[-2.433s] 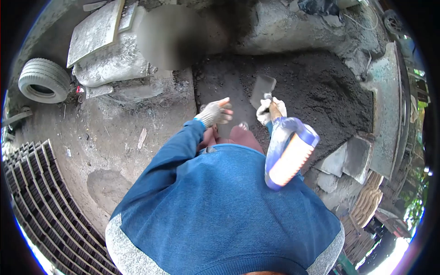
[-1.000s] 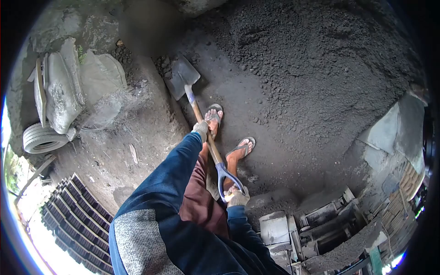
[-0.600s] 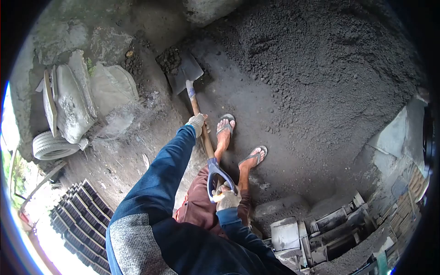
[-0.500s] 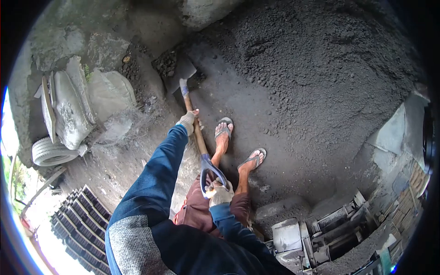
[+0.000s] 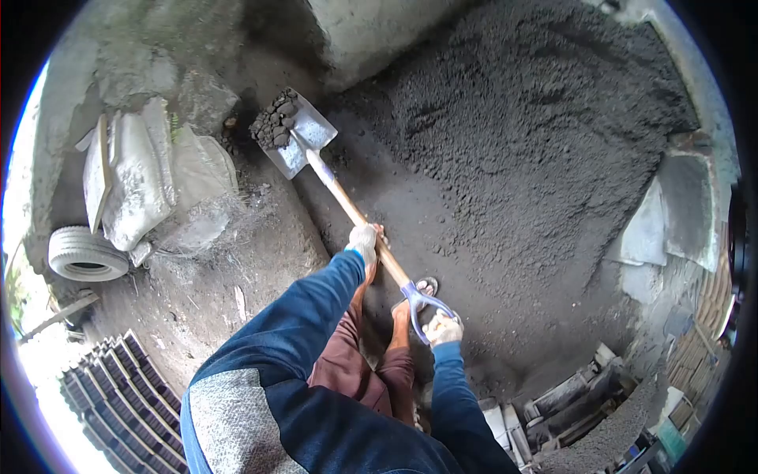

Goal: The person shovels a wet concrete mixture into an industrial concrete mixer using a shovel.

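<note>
A shovel (image 5: 345,200) with a wooden shaft reaches away from me toward the upper left. My left hand (image 5: 364,239), in a pale glove, is closed round the middle of the shaft. At the near end my right hand (image 5: 441,326), gloved too, grips the purple D-shaped handle (image 5: 414,293). The metal blade (image 5: 314,129) faces up, bare and shiny on its right side. Dark clumps of soil (image 5: 276,120) lie heaped on its left side.
A large mound of dark soil (image 5: 537,118) spreads across the upper right. Left are a tyre (image 5: 87,253), dusty sacks (image 5: 138,186) and a rack of dark stacked pieces (image 5: 122,395). Machinery (image 5: 572,407) stands lower right. My sandalled foot (image 5: 426,286) is beside the handle.
Both hands have moved right with the shovel, the right one also rising away from my lap. The blade has turned more to view, showing its soil load.
</note>
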A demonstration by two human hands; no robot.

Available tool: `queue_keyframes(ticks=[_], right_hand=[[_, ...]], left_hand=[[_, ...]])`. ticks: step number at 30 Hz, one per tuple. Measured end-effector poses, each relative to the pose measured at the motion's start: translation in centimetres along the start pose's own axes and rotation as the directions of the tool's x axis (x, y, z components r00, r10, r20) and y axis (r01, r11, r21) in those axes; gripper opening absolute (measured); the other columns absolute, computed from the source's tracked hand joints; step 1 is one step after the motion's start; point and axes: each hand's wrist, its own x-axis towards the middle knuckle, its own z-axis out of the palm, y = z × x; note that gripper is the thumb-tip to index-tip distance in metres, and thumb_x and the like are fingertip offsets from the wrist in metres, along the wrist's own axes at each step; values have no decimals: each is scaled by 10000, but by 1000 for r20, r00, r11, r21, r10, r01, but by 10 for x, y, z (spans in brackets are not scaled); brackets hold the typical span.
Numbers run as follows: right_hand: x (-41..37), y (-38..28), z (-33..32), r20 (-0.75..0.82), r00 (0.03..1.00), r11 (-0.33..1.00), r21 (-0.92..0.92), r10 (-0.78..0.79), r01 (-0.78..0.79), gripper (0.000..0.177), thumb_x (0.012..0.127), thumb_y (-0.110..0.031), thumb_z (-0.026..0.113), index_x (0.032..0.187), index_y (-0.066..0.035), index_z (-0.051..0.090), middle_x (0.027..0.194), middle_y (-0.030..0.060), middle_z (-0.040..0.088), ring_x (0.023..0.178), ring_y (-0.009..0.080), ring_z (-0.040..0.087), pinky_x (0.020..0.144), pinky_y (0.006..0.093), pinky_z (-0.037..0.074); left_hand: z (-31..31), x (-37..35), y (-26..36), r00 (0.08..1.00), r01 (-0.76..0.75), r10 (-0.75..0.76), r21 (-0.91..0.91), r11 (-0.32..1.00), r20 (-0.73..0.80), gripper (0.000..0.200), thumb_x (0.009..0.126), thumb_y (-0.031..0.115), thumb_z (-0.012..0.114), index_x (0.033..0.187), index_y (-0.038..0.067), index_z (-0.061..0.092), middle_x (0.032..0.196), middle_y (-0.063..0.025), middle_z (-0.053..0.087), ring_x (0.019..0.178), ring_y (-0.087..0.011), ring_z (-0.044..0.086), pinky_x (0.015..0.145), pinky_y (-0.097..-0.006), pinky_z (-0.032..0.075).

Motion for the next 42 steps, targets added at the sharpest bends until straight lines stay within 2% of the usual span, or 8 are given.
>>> queue_keyframes(ticks=[6, 13, 15, 20, 29, 33, 37, 42], right_hand=[[-108, -50, -35, 187, 982, 999, -39, -27, 35, 41, 864, -55, 573, 841, -87, 563, 560, 41, 490, 433, 195, 505, 502, 442, 500], [-194, -65, -87, 292, 944, 913, -322, -156, 251, 207, 879, -228, 533, 703, -131, 482, 567, -9, 409, 483, 177, 406, 495, 391, 371], [-146, -52, -214, 633, 688, 27, -729, -356, 684, 161, 856, -219, 616, 844, -58, 620, 719, 80, 606, 578, 208, 571, 553, 391, 490], [-208, -69, -82, 178, 961, 777, -566, -210, 274, 146, 872, -211, 590, 828, -71, 588, 695, 64, 560, 572, 202, 529, 569, 406, 468], [-240, -44, 136, 659, 750, 980, -184, 67, 74, 143, 899, -196, 545, 800, -94, 532, 652, 35, 476, 562, 192, 452, 597, 431, 429], [-387, -20, 364, 751, 647, 990, -133, 133, -49, 181, 900, -230, 548, 948, -57, 567, 724, 18, 493, 625, 184, 473, 762, 413, 453], [-458, -57, 425, 954, 220, 979, -193, 201, -59, 169, 871, -166, 602, 986, -45, 573, 726, 26, 543, 643, 183, 529, 752, 418, 471], [-389, -140, 339, 794, 534, 841, -55, -291, 539, 177, 863, -89, 624, 970, 33, 554, 723, 119, 562, 540, 224, 574, 512, 417, 541]], left_hand=[[-22, -92, 51, 966, 198, -96, -444, 874, 241, 276, 849, 265, 696, 835, 104, 473, 627, -73, 477, 490, -248, 512, 466, -425, 494], [-31, -114, -20, 997, 28, -13, -185, 982, 81, 263, 873, 226, 542, 624, 163, 484, 512, -55, 433, 390, -255, 407, 439, -443, 417], [-34, -174, -30, 980, 135, -99, -215, 967, 173, 233, 872, 247, 541, 668, 145, 498, 521, -76, 418, 437, -278, 445, 439, -475, 421], [-40, -179, -92, 886, 458, -423, -228, 859, 189, 158, 876, 159, 572, 756, 120, 478, 587, -67, 422, 445, -250, 440, 420, -457, 422], [-130, -269, 239, 955, -202, 274, -422, 884, 117, 238, 887, 277, 560, 706, 135, 500, 575, -74, 447, 468, -278, 465, 464, -487, 442], [-201, -383, 460, 537, -725, 840, -548, 417, -72, 269, 854, 267, 689, 770, 134, 470, 585, -27, 466, 443, -186, 473, 431, -366, 451], [-228, -397, 544, 563, -616, 826, -651, 444, 30, 291, 860, 308, 709, 806, 119, 494, 616, -48, 492, 482, -224, 506, 491, -392, 485], [-213, -352, 448, 609, -264, 758, -841, 472, 234, 333, 831, 401, 713, 736, 176, 486, 649, -35, 518, 625, -231, 545, 646, -417, 487]])
